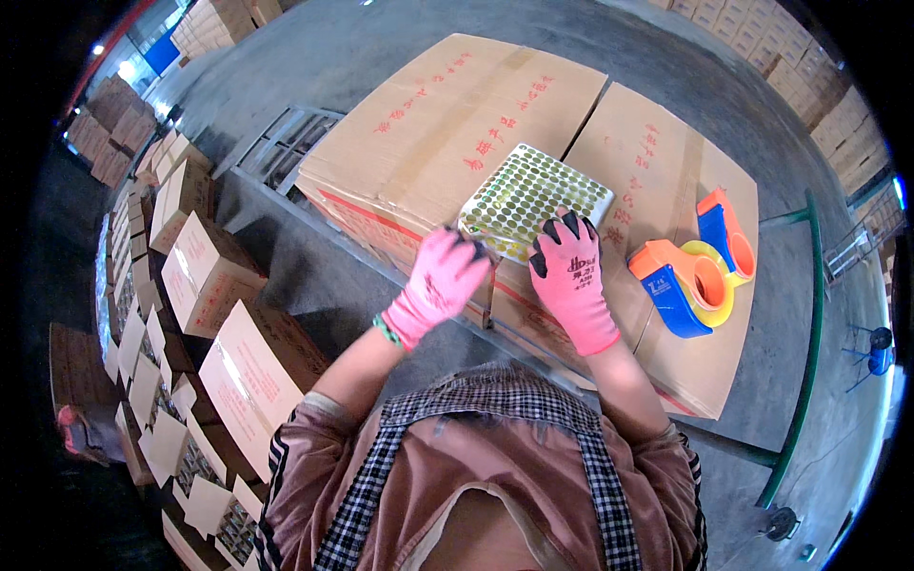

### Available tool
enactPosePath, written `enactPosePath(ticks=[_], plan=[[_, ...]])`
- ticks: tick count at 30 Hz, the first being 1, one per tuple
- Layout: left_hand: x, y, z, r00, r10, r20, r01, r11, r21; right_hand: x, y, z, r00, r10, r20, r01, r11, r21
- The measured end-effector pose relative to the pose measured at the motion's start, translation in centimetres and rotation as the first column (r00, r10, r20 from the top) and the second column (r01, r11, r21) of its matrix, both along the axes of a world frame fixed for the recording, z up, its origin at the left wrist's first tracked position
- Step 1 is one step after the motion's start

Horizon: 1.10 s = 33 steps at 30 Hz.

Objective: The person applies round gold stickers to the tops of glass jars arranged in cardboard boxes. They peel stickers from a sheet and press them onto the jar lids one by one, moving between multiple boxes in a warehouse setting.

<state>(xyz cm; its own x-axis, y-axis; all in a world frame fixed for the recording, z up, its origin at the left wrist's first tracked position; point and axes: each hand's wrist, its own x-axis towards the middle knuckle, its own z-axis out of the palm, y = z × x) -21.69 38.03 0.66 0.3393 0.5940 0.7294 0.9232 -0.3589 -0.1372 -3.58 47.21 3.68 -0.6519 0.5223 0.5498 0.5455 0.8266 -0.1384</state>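
Note:
A stack of sticker sheets [535, 195], white with rows of green-gold ovals, lies on top of two large cardboard cartons. My left hand [440, 285], in a pink glove with dark fingertips, is closed at the stack's near left corner. Whatever it pinches is hidden by the fingers. Over the near right edge rests my right hand [574, 281] in a matching glove, its bent fingers apart and touching the top sheet. To the right, two orange-and-blue tape dispensers [671, 285] sit side by side on the right carton, with a yellow roll between them.
The left carton [419, 114] and right carton [657, 162] stand on a metal-framed cart [286, 152]. Closed boxes [252, 371] and open boxes with packed contents [205, 466] line the left. A green rail [816, 314] curves along the right. More cartons [752, 38] are stacked far off.

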Motion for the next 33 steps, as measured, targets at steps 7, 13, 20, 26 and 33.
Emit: enactPosePath(ticks=[7,13,20,26,33], plan=[[3.7,0.1,-2.3,0.996,0.074,-0.053,-0.088,0.933,-0.348,-0.1,-0.7,0.4,0.999,0.037,0.019,-0.037,0.999,0.017],[4.8,0.7,-0.6,0.994,0.110,0.001,-0.094,0.849,-0.520,0.7,-2.5,0.1,0.991,0.091,0.100,-0.099,0.992,0.079],[5.2,3.2,-0.4,0.995,0.042,-0.094,-0.088,0.818,-0.569,1.8,-4.5,0.0,0.972,0.156,0.177,-0.174,0.980,0.096],[3.7,1.2,1.5,0.605,-0.125,0.787,0.632,0.676,-0.379,4.3,-7.5,2.4,0.948,0.300,0.103,-0.305,0.952,0.030],[3.2,-4.7,-2.9,0.968,0.243,0.068,-0.103,0.628,-0.771,6.5,-7.6,6.0,0.934,0.260,-0.246,-0.279,0.959,-0.044]])
